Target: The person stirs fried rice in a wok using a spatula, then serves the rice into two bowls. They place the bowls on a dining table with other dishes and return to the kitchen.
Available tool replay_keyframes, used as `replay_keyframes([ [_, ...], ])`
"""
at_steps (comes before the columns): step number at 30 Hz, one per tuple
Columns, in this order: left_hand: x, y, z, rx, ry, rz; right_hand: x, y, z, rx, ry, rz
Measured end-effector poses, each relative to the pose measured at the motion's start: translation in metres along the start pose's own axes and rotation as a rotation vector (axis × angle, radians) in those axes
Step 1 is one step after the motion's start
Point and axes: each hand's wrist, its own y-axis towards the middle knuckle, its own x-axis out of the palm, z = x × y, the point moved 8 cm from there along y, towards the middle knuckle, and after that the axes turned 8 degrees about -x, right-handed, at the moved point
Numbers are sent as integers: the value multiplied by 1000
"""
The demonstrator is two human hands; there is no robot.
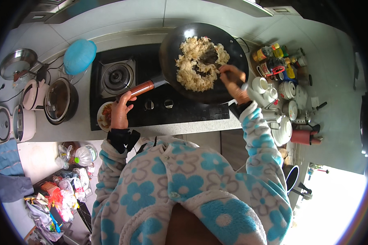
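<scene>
A dark wok (236, 73) sits over the right side of the black gas stove (184, 114). Cooked rice with small bits in it, likely fried rice (199, 80), is spread across its middle. My right hand (233, 80) grips a dark spatula, whose blade (209, 56) is down in the rice. My left hand (122, 108) is at the outer end of the wok's long brown handle (142, 88), fingers curled around it. Close beside that hand, partly hidden by it, stands a white bowl (101, 125) of reddish chopped food (106, 113).
An unused-looking burner (117, 76) lies left of the wok. Farther left are a blue plastic basket (79, 56), a lidded pot (61, 101) and a rice cooker (24, 124). Sauce bottles (268, 55), white jars (260, 84) and a white colander (281, 131) crowd the right counter.
</scene>
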Motion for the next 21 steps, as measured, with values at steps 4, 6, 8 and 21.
replay_keyframes([
  [4,1,-2,2,14,12,-8,-28,30,0,156,107,258],
  [6,2,-2,2,17,16,-21,-15,30,4,273,361,340],
  [8,1,-1,1,10,22,-8,6,15,6,449,494,360],
  [21,0,1,0,7,-1,-13,14,-44,-2,335,192,18],
])
